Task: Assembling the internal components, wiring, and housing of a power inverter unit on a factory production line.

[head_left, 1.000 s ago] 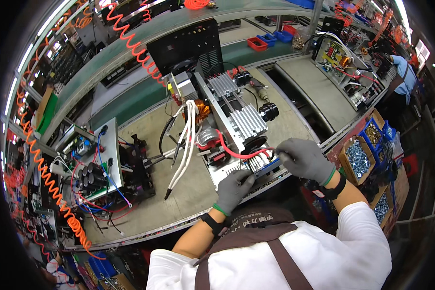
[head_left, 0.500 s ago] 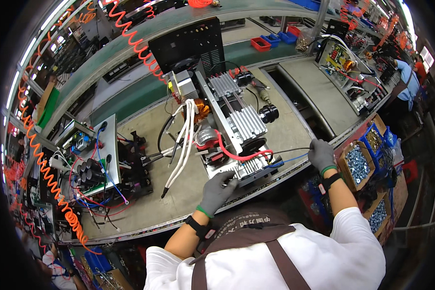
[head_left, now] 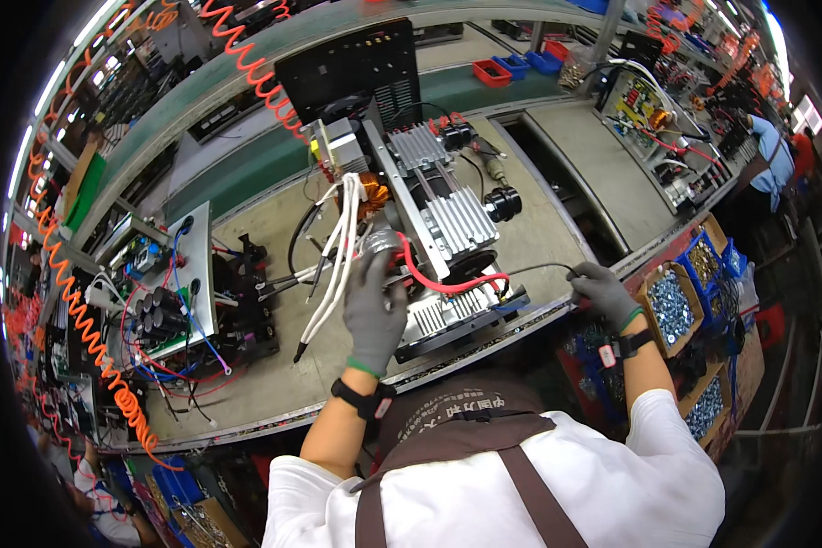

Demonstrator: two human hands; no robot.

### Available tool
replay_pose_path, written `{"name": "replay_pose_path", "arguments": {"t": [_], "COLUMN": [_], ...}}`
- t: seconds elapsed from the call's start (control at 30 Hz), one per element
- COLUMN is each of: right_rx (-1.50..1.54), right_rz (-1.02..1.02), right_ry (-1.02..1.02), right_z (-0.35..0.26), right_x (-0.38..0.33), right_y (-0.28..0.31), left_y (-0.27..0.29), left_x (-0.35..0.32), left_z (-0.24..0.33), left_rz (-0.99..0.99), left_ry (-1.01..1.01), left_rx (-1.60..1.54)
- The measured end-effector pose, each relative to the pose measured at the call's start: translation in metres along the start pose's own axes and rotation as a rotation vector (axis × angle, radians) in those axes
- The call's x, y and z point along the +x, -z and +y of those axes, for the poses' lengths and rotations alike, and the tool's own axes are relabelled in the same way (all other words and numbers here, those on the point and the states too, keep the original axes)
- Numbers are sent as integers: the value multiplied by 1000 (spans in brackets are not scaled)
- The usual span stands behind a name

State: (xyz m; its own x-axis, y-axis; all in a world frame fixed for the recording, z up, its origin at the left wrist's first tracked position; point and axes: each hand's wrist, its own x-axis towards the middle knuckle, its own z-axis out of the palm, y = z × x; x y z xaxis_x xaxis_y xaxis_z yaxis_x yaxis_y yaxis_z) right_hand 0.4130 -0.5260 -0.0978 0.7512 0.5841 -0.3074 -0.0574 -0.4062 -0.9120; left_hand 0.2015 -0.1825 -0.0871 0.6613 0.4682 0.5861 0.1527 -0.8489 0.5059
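The open metal electronics chassis with finned silver heatsinks lies mid-bench. On its near-left side the grey-gloved left hand presses flat, fingers spread; off its right end the right hand pinches a thin black wire. Pulling sideways could strain that lead's connection.

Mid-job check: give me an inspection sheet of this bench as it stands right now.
Surface: beige workbench, crowded.
Job's things: open electronics chassis with silver heatsinks, orange coil.
Clutter: second unit with black capacitors at left; bins of screws at right.
Hands: gloved left hand on the chassis; gloved right hand grips a thin black cable.
Cables: white wire bundle, red wire, orange coiled hose.
Surroundings: other benches, another person far right.
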Motion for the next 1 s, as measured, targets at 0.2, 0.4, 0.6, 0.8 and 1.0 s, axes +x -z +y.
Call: {"name": "replay_pose_path", "arguments": {"t": [0.2,0.4,0.6,0.8,1.0], "right_rx": [-427,-213,63,403,315], "right_rz": [359,9,-585,-174,-70], "right_ry": [107,400,190,-28,57], "right_z": [-26,-71,-61,-39,-26], "right_x": [-2,-32,-17,54,59], "right_y": [23,-35,-201,-287,-295], "left_y": [8,29,-15,-5,12], "left_x": [1,-52,-81,-34,38], "left_z": [-30,-129,-100,-15,-9], "left_rz": [-189,212,462,263,153], "left_ry": [109,804,725,596,616], "left_rx": [-30,-312,-465,-703,-890]}}
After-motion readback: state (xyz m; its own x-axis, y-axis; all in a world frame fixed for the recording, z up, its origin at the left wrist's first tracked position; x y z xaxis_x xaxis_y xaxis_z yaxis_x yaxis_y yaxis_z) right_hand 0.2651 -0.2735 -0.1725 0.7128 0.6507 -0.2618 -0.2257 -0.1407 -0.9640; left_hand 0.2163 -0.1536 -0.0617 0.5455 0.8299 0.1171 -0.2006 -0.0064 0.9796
